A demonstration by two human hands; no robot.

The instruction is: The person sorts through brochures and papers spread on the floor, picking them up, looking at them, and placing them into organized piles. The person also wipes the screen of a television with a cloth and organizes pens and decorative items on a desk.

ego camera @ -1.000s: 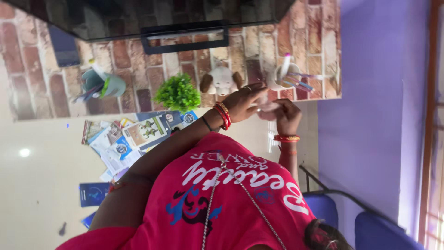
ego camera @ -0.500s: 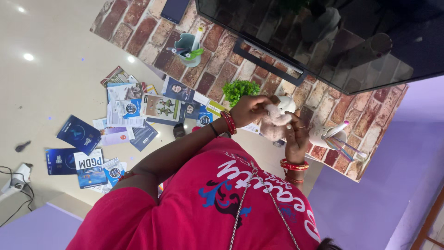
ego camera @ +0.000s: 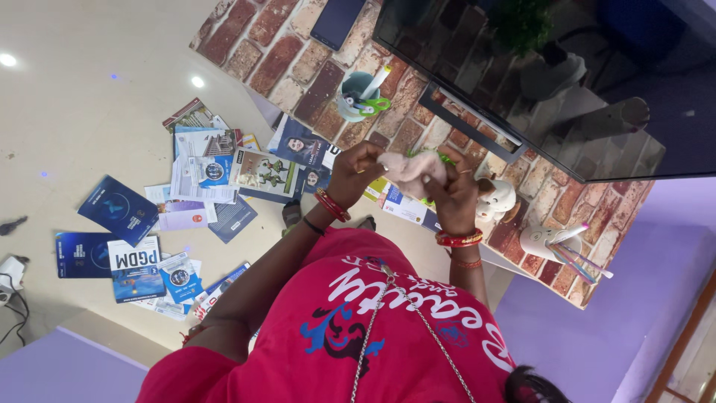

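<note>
While both hands meet in front of the red shirt, they grip one thing between them: a small pale pink cloth, bunched and soft. The left hand pinches one end of the cloth with curled fingers, red bangles on its wrist. The right hand closes on the other end, its fingers folded tight around the fabric, with red bangles on that wrist too. The cloth hangs in the air between the two hands, above the worktop, touching nothing else that can be seen.

Just behind the hands and partly hidden by them shows a bit of a green plant. Close beside the right hand stands a small white toy dog, and past it, further from the right hand, a white cup with pens sticking out. Beyond the left hand, near the brick-patterned wall, stands a teal cup holding pens and a green-handled tool. A dark phone lies against the wall well apart from the left hand. On the far side of the left hand, many leaflets and booklets lie scattered over the pale worktop, some overlapping. A large dark screen hangs on the wall beyond both hands.
</note>
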